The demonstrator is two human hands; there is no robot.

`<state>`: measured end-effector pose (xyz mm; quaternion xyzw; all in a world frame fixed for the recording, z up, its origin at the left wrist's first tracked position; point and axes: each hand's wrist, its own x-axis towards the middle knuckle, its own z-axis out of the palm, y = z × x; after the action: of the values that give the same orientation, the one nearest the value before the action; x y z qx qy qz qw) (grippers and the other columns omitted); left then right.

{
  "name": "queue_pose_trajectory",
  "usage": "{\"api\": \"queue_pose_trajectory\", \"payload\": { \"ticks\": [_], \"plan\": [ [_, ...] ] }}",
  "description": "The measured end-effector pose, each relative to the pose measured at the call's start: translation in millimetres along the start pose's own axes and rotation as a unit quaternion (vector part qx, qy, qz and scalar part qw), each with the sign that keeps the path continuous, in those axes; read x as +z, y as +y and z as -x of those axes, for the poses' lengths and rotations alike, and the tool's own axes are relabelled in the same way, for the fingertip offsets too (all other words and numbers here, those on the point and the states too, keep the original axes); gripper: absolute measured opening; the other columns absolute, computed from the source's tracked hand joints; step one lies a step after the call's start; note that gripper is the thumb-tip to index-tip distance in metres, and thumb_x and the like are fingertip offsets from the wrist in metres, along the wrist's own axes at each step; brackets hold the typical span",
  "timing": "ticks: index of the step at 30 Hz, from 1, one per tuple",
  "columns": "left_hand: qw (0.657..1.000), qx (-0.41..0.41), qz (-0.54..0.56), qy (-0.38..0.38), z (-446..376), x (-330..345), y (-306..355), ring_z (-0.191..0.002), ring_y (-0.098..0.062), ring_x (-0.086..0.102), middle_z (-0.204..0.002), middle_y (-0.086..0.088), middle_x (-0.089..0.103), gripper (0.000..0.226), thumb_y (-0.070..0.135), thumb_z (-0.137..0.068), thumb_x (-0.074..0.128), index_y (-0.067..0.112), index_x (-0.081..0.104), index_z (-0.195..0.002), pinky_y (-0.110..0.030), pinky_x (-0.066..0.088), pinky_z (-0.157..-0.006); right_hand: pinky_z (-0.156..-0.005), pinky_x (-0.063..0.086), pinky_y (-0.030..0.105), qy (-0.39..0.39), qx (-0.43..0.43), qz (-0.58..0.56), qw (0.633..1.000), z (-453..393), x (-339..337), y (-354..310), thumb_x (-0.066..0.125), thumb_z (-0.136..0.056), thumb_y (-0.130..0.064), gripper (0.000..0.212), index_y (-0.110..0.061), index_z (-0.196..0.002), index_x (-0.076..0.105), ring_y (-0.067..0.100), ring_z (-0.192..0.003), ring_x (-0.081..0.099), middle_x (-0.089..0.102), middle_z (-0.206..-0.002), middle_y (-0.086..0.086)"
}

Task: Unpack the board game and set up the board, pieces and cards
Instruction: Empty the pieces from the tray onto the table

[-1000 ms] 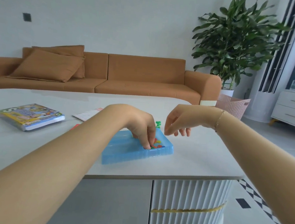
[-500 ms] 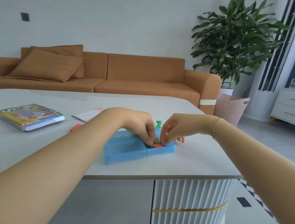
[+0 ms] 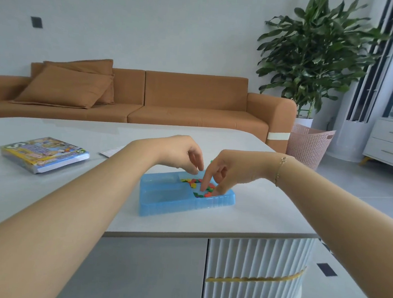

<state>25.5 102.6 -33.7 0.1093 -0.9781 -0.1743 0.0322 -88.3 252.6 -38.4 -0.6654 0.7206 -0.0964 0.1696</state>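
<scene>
box (image 3: 44, 154) lies at table (image 3: 268, 211) left. blue tray (image 3: 163, 200) mid-table, near front edge. left hand (image 3: 183, 153) hovers over tray's far edge, fingers loosely curled, holding nothing. right hand (image 3: 226, 172) reaches into tray's right compartment, fingertips on coloured pieces (image 3: 198, 186); grasp unclear.

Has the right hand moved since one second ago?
Yes. The right hand went down and to the left, from above the table into the blue tray, where its fingers now touch the coloured pieces.
</scene>
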Motion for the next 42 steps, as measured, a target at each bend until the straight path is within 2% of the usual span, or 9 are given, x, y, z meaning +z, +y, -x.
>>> {"api": "queue_pose_trajectory", "payload": {
  "ticks": [3, 7, 11, 16, 20, 27, 31, 36, 42],
  "plan": [
    [0.999, -0.014, -0.034, 0.013, -1.5, 2.1, -8.9, -0.081, -0.005, 0.057, -0.102, 0.008, 0.065, 0.018, 0.019, -0.083, 0.070, 0.025, 0.068, -0.100, -0.022, 0.044, -0.067, -0.066, 0.043, 0.025, -0.018, 0.007, 0.005, 1.000, -2.6, 0.9, 0.5, 0.073, -0.081, -0.024, 0.019, -0.039, -0.093, 0.075, 0.002, -0.062, 0.045, 0.063, -0.074, -0.017],
    [0.998, -0.036, -0.039, -0.030, -4.9, 9.1, -16.6, -0.091, -0.011, 0.060, -0.103, 0.006, 0.065, 0.019, 0.020, -0.083, 0.071, 0.024, 0.066, -0.101, -0.027, 0.050, -0.083, -0.066, 0.043, 0.025, -0.014, 0.004, -0.001, 1.000, -2.9, 0.9, 2.1, 0.074, -0.080, -0.022, 0.017, -0.036, -0.091, 0.075, -0.002, -0.058, 0.046, 0.063, -0.072, -0.019],
    [0.999, -0.029, -0.007, -0.031, -5.6, 12.7, -21.0, -0.095, -0.011, 0.061, -0.104, 0.004, 0.068, 0.015, 0.018, -0.084, 0.070, 0.024, 0.067, -0.097, -0.024, 0.048, -0.083, -0.067, 0.044, 0.029, -0.002, -0.003, -0.015, 1.000, -3.9, 2.8, 5.0, 0.077, -0.078, -0.024, 0.013, -0.034, -0.083, 0.073, 0.000, -0.059, 0.046, 0.062, -0.069, -0.019],
    [0.999, -0.030, 0.019, -0.022, -5.7, 14.0, -25.5, -0.088, -0.011, 0.061, -0.102, 0.001, 0.069, 0.015, 0.015, -0.084, 0.070, 0.021, 0.068, -0.097, -0.026, 0.049, -0.084, -0.058, 0.041, 0.025, 0.070, 0.005, -0.113, 0.991, 0.5, 3.2, 10.3, 0.079, -0.076, -0.027, 0.007, -0.024, -0.079, 0.073, 0.008, -0.063, 0.048, 0.066, -0.068, -0.011],
    [0.999, -0.029, 0.012, -0.019, -6.4, 13.6, -25.4, -0.089, -0.012, 0.060, -0.101, 0.001, 0.068, 0.017, 0.015, -0.084, 0.070, 0.019, 0.068, -0.101, -0.029, 0.049, -0.086, -0.059, 0.040, 0.030, 0.144, 0.017, -0.181, 0.973, 3.0, -3.8, 15.6, 0.076, -0.079, -0.026, 0.012, -0.015, -0.084, 0.076, 0.017, -0.061, 0.047, 0.064, -0.069, 0.003],
    [0.999, -0.034, 0.004, -0.025, -9.8, 12.5, -22.0, -0.080, -0.006, 0.057, -0.092, 0.008, 0.063, 0.019, 0.015, -0.085, 0.069, 0.018, 0.067, -0.104, -0.020, 0.045, -0.073, -0.052, 0.054, 0.026, 0.255, 0.106, -0.083, 0.958, 26.9, -28.4, 45.9, 0.072, -0.083, -0.015, 0.011, -0.004, -0.085, 0.073, 0.015, -0.059, 0.063, 0.073, -0.077, 0.007],
    [1.000, -0.025, 0.002, -0.020, -15.9, 13.1, -18.9, -0.087, -0.013, 0.058, -0.091, 0.005, 0.063, 0.016, 0.011, -0.088, 0.065, 0.016, 0.065, -0.103, -0.029, 0.048, -0.083, -0.053, 0.057, 0.026, 0.185, 0.217, 0.052, 0.957, 37.2, -36.3, 62.2, 0.066, -0.084, -0.018, 0.015, -0.004, -0.080, 0.070, 0.019, -0.058, 0.070, 0.073, -0.069, 0.005],
    [1.000, -0.022, 0.007, 0.006, -19.9, 13.9, -14.6, -0.085, -0.015, 0.057, -0.096, 0.002, 0.062, 0.011, 0.015, -0.092, 0.059, 0.023, 0.059, -0.100, -0.020, 0.042, -0.062, -0.049, 0.053, 0.028, 0.083, 0.273, 0.007, 0.959, 21.4, -21.4, 54.3, 0.051, -0.085, -0.015, 0.019, -0.007, -0.074, 0.064, 0.022, -0.056, 0.061, 0.067, -0.071, 0.012],
    [1.000, -0.015, 0.009, 0.019, -18.8, 14.0, -14.8, -0.086, -0.013, 0.054, -0.094, 0.004, 0.061, 0.012, 0.018, -0.094, 0.056, 0.023, 0.060, -0.104, -0.025, 0.038, -0.075, -0.044, 0.048, 0.025, 0.105, 0.279, -0.009, 0.955, 4.2, -6.4, 63.1, 0.051, -0.086, -0.023, 0.024, -0.010, -0.069, 0.062, 0.021, -0.050, 0.050, 0.056, -0.064, 0.007]
  ]
}}
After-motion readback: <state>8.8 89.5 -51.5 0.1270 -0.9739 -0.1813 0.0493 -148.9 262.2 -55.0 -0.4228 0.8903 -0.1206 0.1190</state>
